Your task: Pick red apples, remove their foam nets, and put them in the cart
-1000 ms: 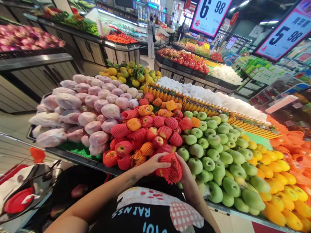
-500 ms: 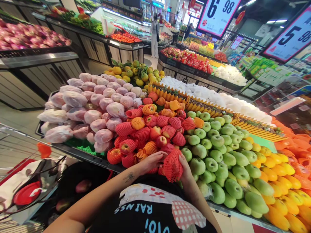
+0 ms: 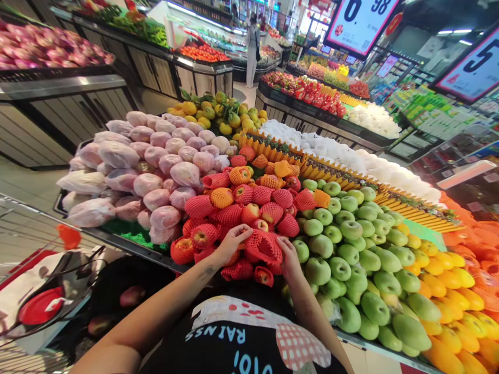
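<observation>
My left hand point(image 3: 232, 241) and my right hand point(image 3: 288, 257) both grip a red foam net point(image 3: 263, 245) at the near edge of a heap of red apples point(image 3: 249, 210), many sleeved in red or orange nets. The net lies on the pile between my hands, the left hand at its left edge, the right at its right edge. Whether an apple sits inside the net is hidden. A bare red apple point(image 3: 264, 275) lies just below the net.
Green apples point(image 3: 343, 249) lie right of the red heap, yellow-orange fruit point(image 3: 448, 291) further right, pink bagged fruit point(image 3: 148, 161) left. A shopping cart point(image 3: 42, 291) holding a bag stands at my lower left. A person point(image 3: 253, 49) stands in the far aisle.
Both hands have carried the red net up and forward from the display's front edge onto the apple pile. The net now lies flatter. The view has shifted slightly right.
</observation>
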Action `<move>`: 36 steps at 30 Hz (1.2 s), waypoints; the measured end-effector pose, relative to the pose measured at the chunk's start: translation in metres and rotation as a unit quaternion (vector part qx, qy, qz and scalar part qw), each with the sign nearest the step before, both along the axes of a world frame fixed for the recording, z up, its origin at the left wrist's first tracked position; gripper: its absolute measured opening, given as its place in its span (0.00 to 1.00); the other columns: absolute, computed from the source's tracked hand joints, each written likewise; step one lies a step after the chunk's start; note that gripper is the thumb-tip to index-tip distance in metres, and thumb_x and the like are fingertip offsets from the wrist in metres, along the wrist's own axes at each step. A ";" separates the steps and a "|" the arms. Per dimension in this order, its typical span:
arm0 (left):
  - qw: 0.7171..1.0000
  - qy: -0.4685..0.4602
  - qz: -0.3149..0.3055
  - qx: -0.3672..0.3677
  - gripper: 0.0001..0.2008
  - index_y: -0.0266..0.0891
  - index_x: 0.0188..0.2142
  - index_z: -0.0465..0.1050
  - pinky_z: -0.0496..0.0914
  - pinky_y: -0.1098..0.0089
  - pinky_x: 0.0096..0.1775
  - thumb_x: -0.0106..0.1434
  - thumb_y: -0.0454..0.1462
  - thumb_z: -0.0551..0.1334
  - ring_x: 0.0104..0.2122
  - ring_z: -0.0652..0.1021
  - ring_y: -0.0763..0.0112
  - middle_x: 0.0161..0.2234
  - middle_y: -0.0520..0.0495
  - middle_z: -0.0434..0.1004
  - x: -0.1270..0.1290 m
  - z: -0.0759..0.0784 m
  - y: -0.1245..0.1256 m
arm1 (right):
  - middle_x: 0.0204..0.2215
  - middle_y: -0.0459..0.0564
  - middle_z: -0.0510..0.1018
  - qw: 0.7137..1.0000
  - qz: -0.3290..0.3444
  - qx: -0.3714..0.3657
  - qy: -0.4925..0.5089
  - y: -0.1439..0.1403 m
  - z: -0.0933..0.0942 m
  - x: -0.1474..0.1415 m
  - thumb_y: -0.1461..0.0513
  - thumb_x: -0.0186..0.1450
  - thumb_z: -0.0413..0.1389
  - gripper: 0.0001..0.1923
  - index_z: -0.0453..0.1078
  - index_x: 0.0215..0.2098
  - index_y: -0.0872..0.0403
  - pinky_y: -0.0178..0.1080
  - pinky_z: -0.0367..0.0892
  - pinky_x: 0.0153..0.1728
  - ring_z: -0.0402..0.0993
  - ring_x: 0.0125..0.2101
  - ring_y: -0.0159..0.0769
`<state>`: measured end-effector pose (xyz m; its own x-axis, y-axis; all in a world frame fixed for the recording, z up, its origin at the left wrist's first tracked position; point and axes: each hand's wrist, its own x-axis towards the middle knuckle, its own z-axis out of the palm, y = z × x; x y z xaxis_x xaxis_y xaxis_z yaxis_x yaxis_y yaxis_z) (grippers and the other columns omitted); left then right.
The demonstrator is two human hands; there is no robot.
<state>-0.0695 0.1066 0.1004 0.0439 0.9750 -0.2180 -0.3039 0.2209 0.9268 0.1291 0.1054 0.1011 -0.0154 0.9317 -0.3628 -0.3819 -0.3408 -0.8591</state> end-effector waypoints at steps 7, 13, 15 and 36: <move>0.969 0.229 0.076 0.059 0.13 0.40 0.30 0.71 0.68 0.67 0.38 0.64 0.46 0.64 0.31 0.75 0.66 0.29 0.50 0.76 -0.005 -0.010 0.042 | 0.26 0.43 0.78 0.972 -0.005 0.120 -0.204 0.065 -0.009 -0.017 0.46 0.55 0.67 0.18 0.74 0.28 0.51 0.39 0.67 0.37 0.71 0.30 0.36; 0.908 0.411 0.063 0.054 0.09 0.39 0.33 0.74 0.67 0.65 0.36 0.69 0.40 0.61 0.30 0.78 0.61 0.30 0.45 0.80 -0.009 -0.010 0.037 | 0.28 0.48 0.79 0.918 0.026 0.176 -0.354 0.069 -0.010 -0.017 0.48 0.65 0.59 0.17 0.74 0.30 0.52 0.41 0.64 0.37 0.71 0.30 0.39; 0.885 0.460 0.046 0.054 0.08 0.39 0.35 0.76 0.68 0.63 0.38 0.70 0.37 0.61 0.31 0.79 0.59 0.31 0.43 0.81 -0.008 -0.008 0.031 | 0.29 0.49 0.81 0.902 0.038 0.181 -0.390 0.063 -0.011 -0.016 0.49 0.67 0.57 0.16 0.75 0.32 0.52 0.42 0.64 0.38 0.73 0.30 0.41; 0.996 0.030 0.088 0.015 0.15 0.43 0.47 0.73 0.73 0.55 0.57 0.59 0.37 0.63 0.53 0.79 0.56 0.48 0.44 0.83 0.042 -0.013 -0.006 | 0.29 0.45 0.78 0.953 0.002 0.189 -0.237 0.032 0.050 -0.034 0.48 0.67 0.58 0.16 0.73 0.32 0.52 0.38 0.69 0.38 0.72 0.32 0.36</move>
